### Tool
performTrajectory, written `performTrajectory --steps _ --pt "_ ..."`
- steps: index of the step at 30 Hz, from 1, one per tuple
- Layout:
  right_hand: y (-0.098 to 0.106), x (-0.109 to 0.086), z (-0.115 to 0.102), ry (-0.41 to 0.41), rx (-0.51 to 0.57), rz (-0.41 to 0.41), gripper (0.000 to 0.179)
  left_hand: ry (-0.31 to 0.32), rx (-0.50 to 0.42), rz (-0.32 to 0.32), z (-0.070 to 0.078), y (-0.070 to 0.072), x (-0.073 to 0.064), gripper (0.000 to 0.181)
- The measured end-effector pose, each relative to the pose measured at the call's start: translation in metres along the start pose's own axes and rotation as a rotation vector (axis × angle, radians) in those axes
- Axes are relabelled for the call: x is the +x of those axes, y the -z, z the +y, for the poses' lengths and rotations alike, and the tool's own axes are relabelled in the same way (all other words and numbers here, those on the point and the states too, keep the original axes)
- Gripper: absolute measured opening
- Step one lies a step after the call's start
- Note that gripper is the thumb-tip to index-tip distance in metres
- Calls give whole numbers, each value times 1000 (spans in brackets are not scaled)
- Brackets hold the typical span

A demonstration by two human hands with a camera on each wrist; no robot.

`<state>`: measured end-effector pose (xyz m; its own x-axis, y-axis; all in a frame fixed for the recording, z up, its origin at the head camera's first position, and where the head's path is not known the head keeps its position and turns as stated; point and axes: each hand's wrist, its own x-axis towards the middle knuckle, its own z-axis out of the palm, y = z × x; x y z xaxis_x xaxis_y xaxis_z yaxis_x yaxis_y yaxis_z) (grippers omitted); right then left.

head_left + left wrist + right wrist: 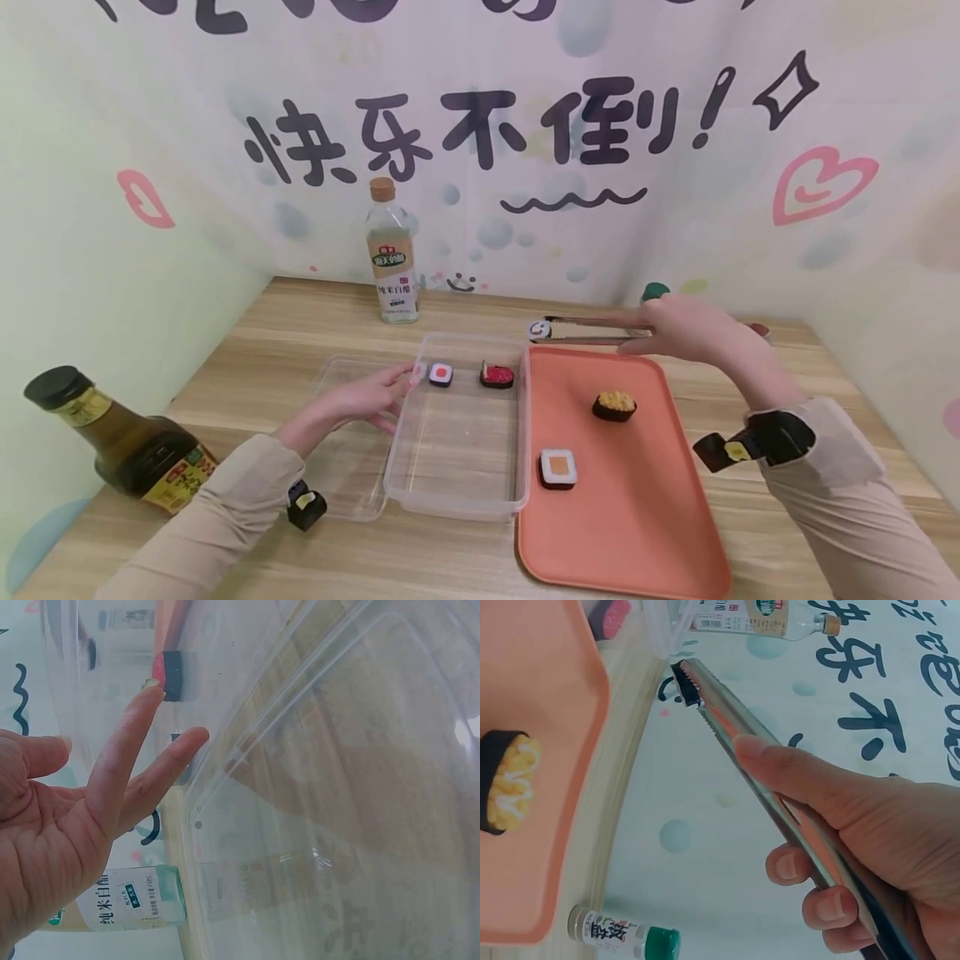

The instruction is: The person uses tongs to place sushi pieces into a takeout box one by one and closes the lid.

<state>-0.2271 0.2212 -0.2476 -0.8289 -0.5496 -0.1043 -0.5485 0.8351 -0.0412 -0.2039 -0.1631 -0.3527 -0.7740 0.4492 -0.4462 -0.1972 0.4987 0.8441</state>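
My right hand (686, 329) grips metal tongs (742, 757) above the far end of an orange tray (622, 525). Between the tong tips sits a small sushi roll (539, 330), white with a dark edge. My left hand (371, 393), fingers fairly straight, is at the left wall of a clear plastic box (457, 500); whether it touches the wall I cannot tell. Inside the box are a sushi roll with a red centre (441, 374) and a red-topped sushi (497, 376). The tray bears a corn-topped sushi (614, 406) and a square roll with an orange centre (557, 468).
A clear lid (337, 467) lies left of the box, partly under my left forearm. Behind stands a white vinegar bottle (393, 275); a dark sauce bottle (142, 450) is at the left. A green-capped shaker (622, 934) stands beyond the tray, near the wall cloth.
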Motion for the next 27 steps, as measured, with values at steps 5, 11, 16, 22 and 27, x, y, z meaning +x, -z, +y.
performTrajectory --steps 5,11,16,22,27 --pt "5 7 -13 24 -45 34 50 -11 4 -1 -1 1 1 52" --pt "-3 23 -39 126 -13 19 51 -11 0 -6 -2 3 1 52" --pt "-18 39 -67 231 18 -56 50 -24 -3 -15 -1 2 1 53" --pt "-33 56 -94 288 -11 -168 51 -46 -7 -13 0 0 0 50" --pt "-39 62 -103 277 -59 -228 48 -37 -1 2 -1 -1 -1 52"
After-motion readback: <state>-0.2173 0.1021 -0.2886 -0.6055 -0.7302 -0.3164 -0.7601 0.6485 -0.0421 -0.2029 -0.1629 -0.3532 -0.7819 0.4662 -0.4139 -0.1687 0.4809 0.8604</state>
